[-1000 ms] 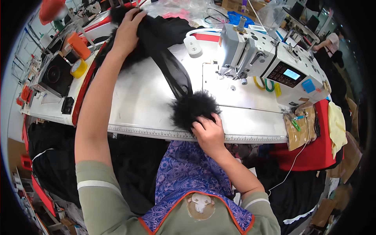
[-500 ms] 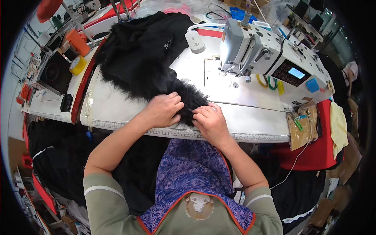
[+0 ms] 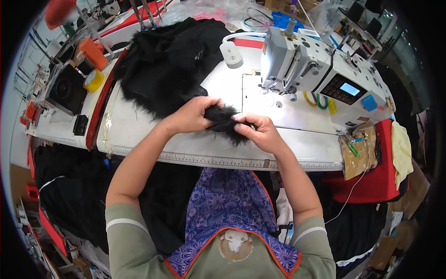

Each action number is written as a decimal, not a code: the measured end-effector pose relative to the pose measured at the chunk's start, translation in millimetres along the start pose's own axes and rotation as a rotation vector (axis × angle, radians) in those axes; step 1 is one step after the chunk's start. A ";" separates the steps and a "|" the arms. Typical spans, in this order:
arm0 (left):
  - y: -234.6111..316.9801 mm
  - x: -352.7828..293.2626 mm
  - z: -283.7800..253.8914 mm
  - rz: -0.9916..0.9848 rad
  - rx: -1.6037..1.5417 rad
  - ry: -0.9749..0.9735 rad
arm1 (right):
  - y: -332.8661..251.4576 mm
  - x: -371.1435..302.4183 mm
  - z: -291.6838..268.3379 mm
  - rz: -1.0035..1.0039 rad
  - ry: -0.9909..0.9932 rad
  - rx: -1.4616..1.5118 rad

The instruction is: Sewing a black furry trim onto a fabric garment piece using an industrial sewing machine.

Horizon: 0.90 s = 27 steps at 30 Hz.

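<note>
A black garment with furry trim (image 3: 162, 69) lies bunched over the left part of the sewing table. Its fur-trimmed end (image 3: 224, 122) is stretched between my two hands, near the table's front edge. My left hand (image 3: 194, 115) pinches the fur from the left, fingers closed round it. On the other side, my right hand (image 3: 257, 131) grips the end of the fur between thumb and fingers. The white sewing machine (image 3: 311, 69) stands to the right, its needle area beyond my right hand and apart from the garment.
A ruler strip (image 3: 209, 160) runs along the table's front edge. To the left are a yellow tape roll (image 3: 93, 80), an orange container (image 3: 93, 53) and a black speaker-like box (image 3: 62, 88). At right, a cardboard piece (image 3: 357, 151) hangs beside a yellow cloth (image 3: 401, 153).
Both hands have risen off the table's front edge with the furry end. The right hand has shifted right, its grip now a pinch; the fur is turned and spread between the hands.
</note>
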<state>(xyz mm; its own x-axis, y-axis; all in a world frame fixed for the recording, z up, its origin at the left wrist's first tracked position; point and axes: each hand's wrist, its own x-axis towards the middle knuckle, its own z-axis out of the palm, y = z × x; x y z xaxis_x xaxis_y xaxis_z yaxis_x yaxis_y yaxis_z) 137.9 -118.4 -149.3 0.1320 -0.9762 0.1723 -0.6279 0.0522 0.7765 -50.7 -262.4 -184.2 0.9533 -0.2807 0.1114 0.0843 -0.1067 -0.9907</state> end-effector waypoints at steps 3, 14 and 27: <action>10.0 7.8 -13.8 0.057 0.037 -0.059 | -0.9 7.5 -17.2 -0.236 -0.234 -0.151; 27.4 5.0 -7.1 0.130 0.112 -0.194 | -32.1 1.0 -22.5 -0.436 -0.151 -0.638; -56.0 -20.7 -12.3 0.039 0.563 -0.249 | -13.5 -12.2 -44.2 -0.169 -0.092 1.023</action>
<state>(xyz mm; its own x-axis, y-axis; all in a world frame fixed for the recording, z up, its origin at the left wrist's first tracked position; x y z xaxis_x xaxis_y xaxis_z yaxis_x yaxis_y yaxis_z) 179.7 -98.5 -188.9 -0.0397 -0.9992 -0.0050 -0.9462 0.0360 0.3214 -76.3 -299.6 -168.8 0.9210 -0.2591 0.2907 0.3835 0.7339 -0.5606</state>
